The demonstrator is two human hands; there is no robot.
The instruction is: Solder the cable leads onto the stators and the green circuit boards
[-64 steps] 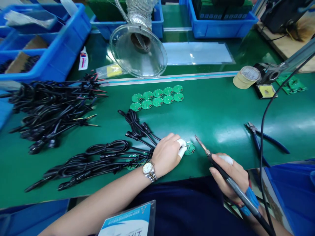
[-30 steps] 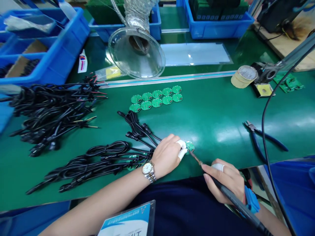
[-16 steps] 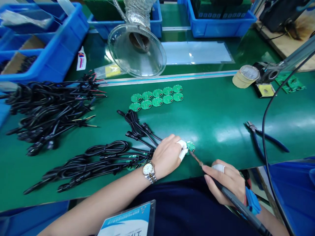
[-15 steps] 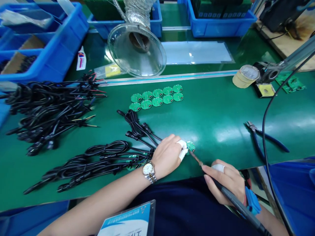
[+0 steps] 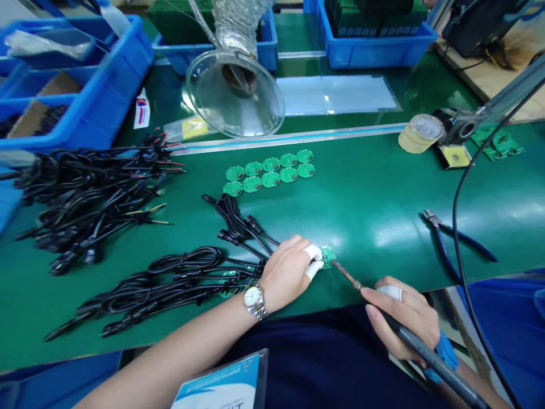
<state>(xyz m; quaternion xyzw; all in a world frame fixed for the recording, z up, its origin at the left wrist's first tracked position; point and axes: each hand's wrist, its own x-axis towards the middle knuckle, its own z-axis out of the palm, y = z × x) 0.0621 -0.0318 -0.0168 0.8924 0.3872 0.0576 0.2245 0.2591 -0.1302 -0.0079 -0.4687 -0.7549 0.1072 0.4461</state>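
My left hand (image 5: 287, 270), with white finger covers on thumb and forefinger, is pinched at the left edge of a small round green circuit board (image 5: 328, 257) on the table. A black cable (image 5: 238, 224) runs under this hand; its wire end is hidden by my fingers. In my right hand (image 5: 402, 312) is a soldering iron (image 5: 409, 338), gripped like a pen. The iron's tip is by the board's right edge; whether it touches cannot be made out. More coiled black cables (image 5: 183, 278) lie left of my left wrist, partly over another green board (image 5: 230, 282).
Two rows of green boards (image 5: 270, 180) lie farther back. A glass-like fume hood (image 5: 235, 94) hangs above them. Cutting pliers (image 5: 443, 236) and a solder spool (image 5: 420, 133) are at right. Bundled cables (image 5: 93, 199) and a blue bin (image 5: 106, 85) fill the left.
My right hand and the soldering iron have shifted right and slightly down, drawing the tip from the board's middle to its right edge. My left hand stays pinched at the board.
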